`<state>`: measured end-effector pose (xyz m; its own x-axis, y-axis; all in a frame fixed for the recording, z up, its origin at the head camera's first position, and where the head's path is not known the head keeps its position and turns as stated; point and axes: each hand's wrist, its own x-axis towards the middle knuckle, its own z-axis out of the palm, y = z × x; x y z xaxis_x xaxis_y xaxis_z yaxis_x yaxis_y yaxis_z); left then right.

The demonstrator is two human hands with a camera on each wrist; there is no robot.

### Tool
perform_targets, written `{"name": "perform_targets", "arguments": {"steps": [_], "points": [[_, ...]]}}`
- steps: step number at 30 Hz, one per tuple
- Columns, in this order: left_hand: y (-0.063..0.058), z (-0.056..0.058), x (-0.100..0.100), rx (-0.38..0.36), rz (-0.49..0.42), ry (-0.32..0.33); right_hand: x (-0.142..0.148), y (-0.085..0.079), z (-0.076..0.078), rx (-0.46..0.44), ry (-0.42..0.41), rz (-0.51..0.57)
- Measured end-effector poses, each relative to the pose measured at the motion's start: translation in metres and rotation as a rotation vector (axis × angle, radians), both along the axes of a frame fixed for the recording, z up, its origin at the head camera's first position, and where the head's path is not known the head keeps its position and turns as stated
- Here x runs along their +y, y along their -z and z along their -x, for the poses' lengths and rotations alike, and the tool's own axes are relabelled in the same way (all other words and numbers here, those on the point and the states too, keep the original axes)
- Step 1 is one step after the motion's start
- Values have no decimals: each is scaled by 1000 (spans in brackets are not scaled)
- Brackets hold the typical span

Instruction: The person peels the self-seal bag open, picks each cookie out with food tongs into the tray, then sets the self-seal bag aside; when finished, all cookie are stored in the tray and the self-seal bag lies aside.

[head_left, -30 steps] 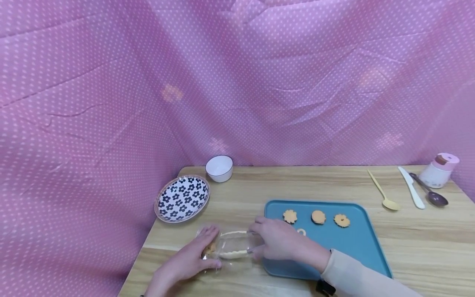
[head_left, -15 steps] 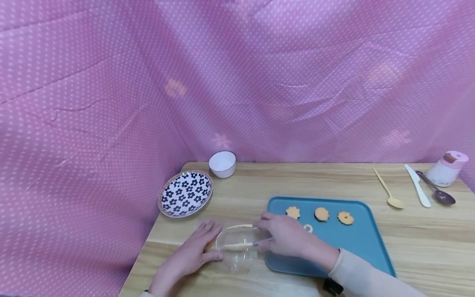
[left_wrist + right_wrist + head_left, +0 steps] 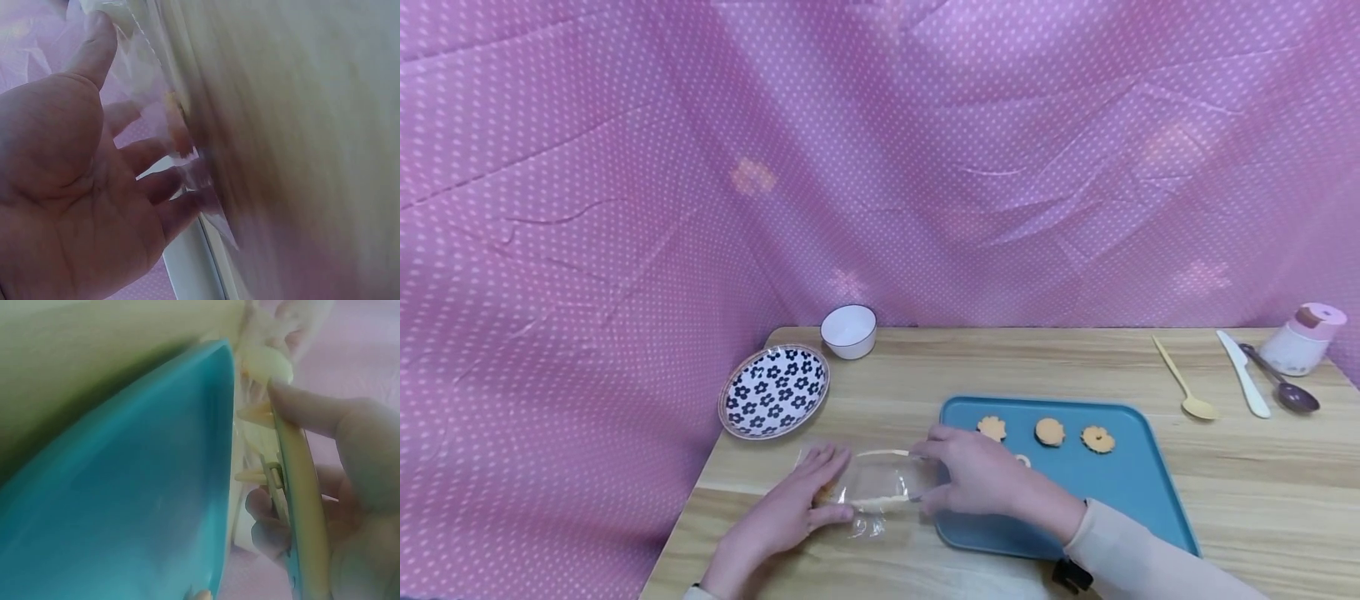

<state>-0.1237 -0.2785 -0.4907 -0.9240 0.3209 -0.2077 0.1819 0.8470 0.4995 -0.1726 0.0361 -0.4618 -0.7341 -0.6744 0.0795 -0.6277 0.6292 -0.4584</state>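
My left hand (image 3: 797,504) lies at a clear plastic bag (image 3: 867,527) on the table, thumb and fingers spread; the left wrist view shows the fingers extended against the film. Beside those fingers, behind the plastic, is an orange-brown cookie (image 3: 180,128), mostly hidden in the head view. My right hand (image 3: 970,477) grips cream tongs (image 3: 306,506) near the tray's left edge, thumb on one arm and fingers curled at the other. The two arms of the tongs stand apart and reach left into the bag, toward my left hand.
A blue tray (image 3: 1105,508) under my right forearm carries several cookies (image 3: 1049,432) and a small pale ring (image 3: 1022,460). Behind left are a flower-patterned plate (image 3: 775,392) and white bowl (image 3: 848,332). At right lie a yellow spoon (image 3: 1183,383), knife (image 3: 1243,375), dark spoon (image 3: 1296,397) and pink-lidded jar (image 3: 1303,340).
The tongs' arms stand slightly wider apart than half a second ago. The cookie in the bag, clearer beside my left hand one second ago, is now mostly covered. The head view has shifted slightly.
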Motion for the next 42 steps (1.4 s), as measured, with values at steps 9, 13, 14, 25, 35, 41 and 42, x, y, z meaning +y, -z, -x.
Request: {"name": "perform_targets", "arguments": {"steps": [9,13,14,25,35,41,42], "points": [[1,0,1,10,-22,9,-13,3,-4,-7,4,36],[2,-2,0,17,-34,-1,-17,4,-4,3,14,21],[1,-2,0,21,-38,-1,-18,4,-4,5,17,12],[-1,-2,3,57,-40,11,-30,4,-4,12,20,-31],[0,2,4,70,-27,29,-49,4,-6,-25,50,-35],[-1,3,6,78,-12,27,-54,3,-6,8,46,-62],[-1,3,6,77,-13,26,-54,3,-6,9,43,-64]]}}
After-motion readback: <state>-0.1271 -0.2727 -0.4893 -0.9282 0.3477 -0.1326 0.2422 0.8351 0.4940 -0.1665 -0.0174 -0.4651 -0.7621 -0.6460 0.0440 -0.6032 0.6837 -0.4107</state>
